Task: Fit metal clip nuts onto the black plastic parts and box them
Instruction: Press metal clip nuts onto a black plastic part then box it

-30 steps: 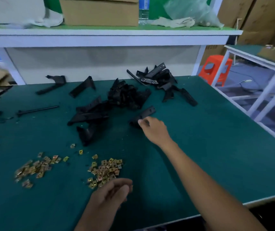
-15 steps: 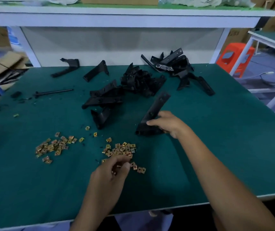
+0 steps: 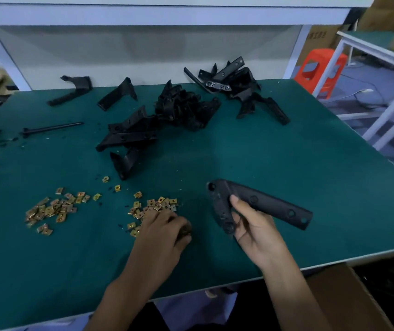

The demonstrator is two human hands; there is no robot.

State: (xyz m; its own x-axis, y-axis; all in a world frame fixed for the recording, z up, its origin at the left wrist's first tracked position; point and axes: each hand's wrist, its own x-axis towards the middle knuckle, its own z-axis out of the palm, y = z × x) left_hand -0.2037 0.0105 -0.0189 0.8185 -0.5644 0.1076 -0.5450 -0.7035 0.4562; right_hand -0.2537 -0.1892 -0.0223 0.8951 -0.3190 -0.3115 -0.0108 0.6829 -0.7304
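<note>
My right hand [image 3: 254,225] grips a black plastic part [image 3: 272,207], an angled bracket with several holes, lifted just above the green table. My left hand [image 3: 165,231] rests knuckles-up on the near edge of a pile of gold metal clip nuts [image 3: 154,206], fingers curled down into the pile; whether it pinches a nut is hidden. A second scatter of clip nuts [image 3: 50,210] lies further left. Several more black plastic parts [image 3: 181,108] are heaped at the middle and back of the table.
The green table [image 3: 310,168] ends at a white front edge close to me. A cardboard box [image 3: 349,299] sits below the table's front right corner. A black rod [image 3: 52,129] lies at the left. An orange stool [image 3: 318,68] and white frame stand to the right.
My right hand has lifted the black part off the table and drawn it toward me. My left hand has pushed forward onto the nut pile.
</note>
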